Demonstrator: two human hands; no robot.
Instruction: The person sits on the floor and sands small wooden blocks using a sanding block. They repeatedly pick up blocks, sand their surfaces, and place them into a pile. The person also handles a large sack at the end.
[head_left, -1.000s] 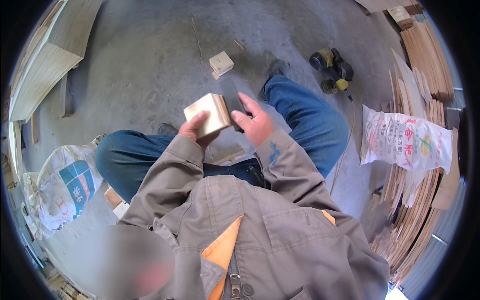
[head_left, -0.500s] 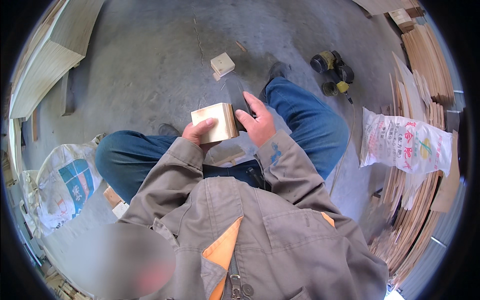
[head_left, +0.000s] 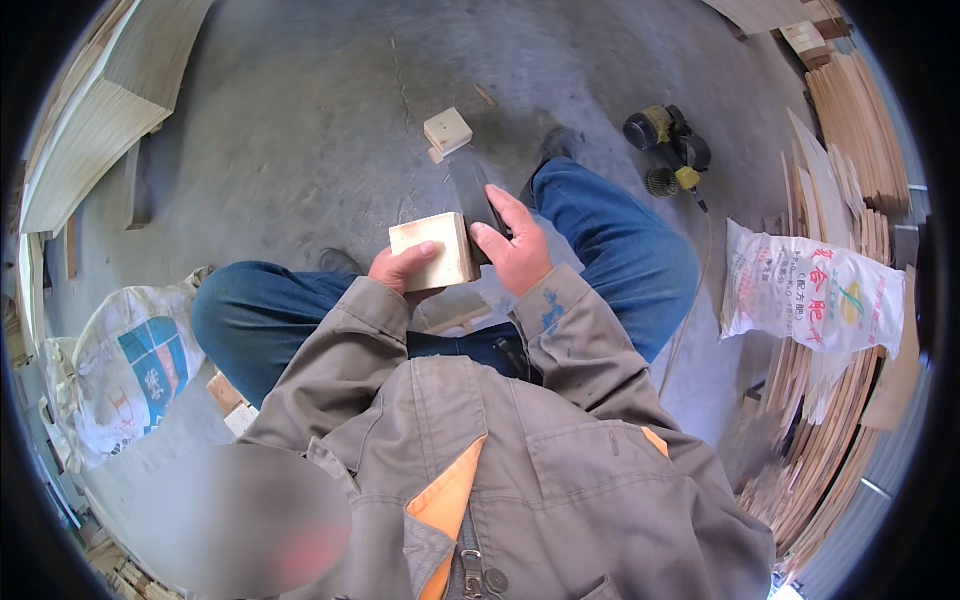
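My left hand (head_left: 403,269) grips a pale plywood block (head_left: 425,245), thumb on its broad upper face and the other fingers mostly hidden beneath. In my right hand (head_left: 518,240) is a dark grey sanding block (head_left: 472,200), long and flat, held with the thumb and fingers along its right side. Its left side lies against the right edge of the plywood block. Both hands are above the floor, between my bent knees.
Another small wooden block (head_left: 448,131) sits on the concrete floor ahead, by wood scraps. A yellow-and-black power tool (head_left: 668,150) with a cord lies to the right. Beyond it are a white printed sack (head_left: 810,290) and stacked wood strips (head_left: 850,130). Plywood sheets (head_left: 120,90) stand at left.
The plywood block has tipped and shifted slightly, so less of its layered right edge shows. My right hand keeps the sanding block in nearly the same place.
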